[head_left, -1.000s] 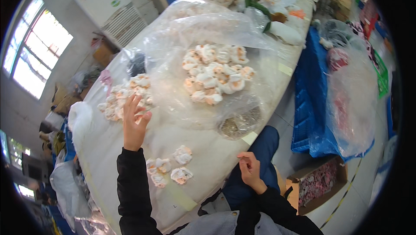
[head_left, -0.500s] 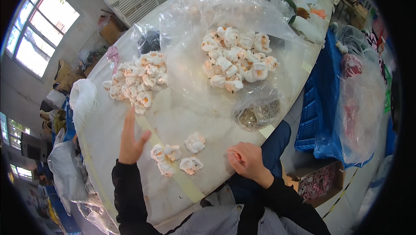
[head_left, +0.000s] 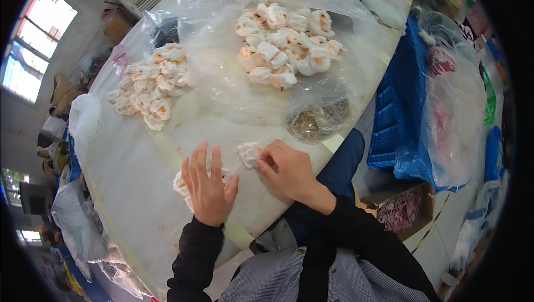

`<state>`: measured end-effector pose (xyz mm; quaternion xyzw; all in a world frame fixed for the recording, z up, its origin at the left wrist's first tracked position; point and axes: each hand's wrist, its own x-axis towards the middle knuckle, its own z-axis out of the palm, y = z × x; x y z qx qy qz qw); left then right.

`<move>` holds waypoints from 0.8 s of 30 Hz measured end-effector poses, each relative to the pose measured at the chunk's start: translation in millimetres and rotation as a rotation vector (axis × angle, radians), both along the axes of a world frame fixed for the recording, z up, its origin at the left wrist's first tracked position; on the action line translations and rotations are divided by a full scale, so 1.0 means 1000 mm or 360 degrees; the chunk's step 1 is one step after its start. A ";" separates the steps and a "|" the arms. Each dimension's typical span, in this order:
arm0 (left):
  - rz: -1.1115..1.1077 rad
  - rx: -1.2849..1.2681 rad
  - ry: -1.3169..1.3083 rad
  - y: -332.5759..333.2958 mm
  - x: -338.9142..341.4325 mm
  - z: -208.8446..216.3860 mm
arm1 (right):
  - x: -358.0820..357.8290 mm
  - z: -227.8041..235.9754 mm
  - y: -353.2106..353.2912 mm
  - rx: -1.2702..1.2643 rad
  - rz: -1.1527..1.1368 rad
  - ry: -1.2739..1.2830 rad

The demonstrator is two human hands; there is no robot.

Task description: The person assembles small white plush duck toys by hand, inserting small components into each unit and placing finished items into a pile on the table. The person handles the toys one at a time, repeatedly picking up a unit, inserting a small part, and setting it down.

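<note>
My left hand [head_left: 208, 188] lies palm down with its fingers stretched out and somewhat apart. It covers part of a few white fluffy pieces [head_left: 181, 185] on the table, whose edges show around the fingers. To its right, my right hand [head_left: 289, 171] pinches the right edge of another white fluffy piece [head_left: 247, 156] between thumb and fingers. Beyond the hands are two heaps of similar white pieces with orange spots: one heap [head_left: 147, 87] on the left, and a larger one [head_left: 289, 46] lying on clear plastic.
The pale table [head_left: 139, 190] carries clear plastic sheeting [head_left: 211, 62] and a clear bag [head_left: 317, 121] of dark, glittery bits. On the right stand a blue crate [head_left: 384, 135] and a large clear bag [head_left: 450, 118]. An open carton [head_left: 403, 207] with pink scraps sits below.
The view has shifted, so the heaps appear further up and left. My left hand has come over the near pieces. My right hand has moved left from the table edge and taken a fluffy piece.
</note>
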<state>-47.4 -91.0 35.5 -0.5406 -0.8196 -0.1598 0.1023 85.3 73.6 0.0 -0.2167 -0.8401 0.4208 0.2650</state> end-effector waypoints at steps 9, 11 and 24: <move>-0.0450 0.0161 -0.1999 0.085 0.037 -0.002 | 0.065 0.008 0.031 0.0065 -0.0134 0.0436; -0.0585 0.0303 -0.2280 0.099 0.045 -0.012 | 0.074 0.012 0.033 0.0057 -0.0212 0.0464; -0.0648 0.0551 -0.2475 0.103 0.049 -0.031 | 0.078 0.005 0.020 0.0140 -0.0525 0.0251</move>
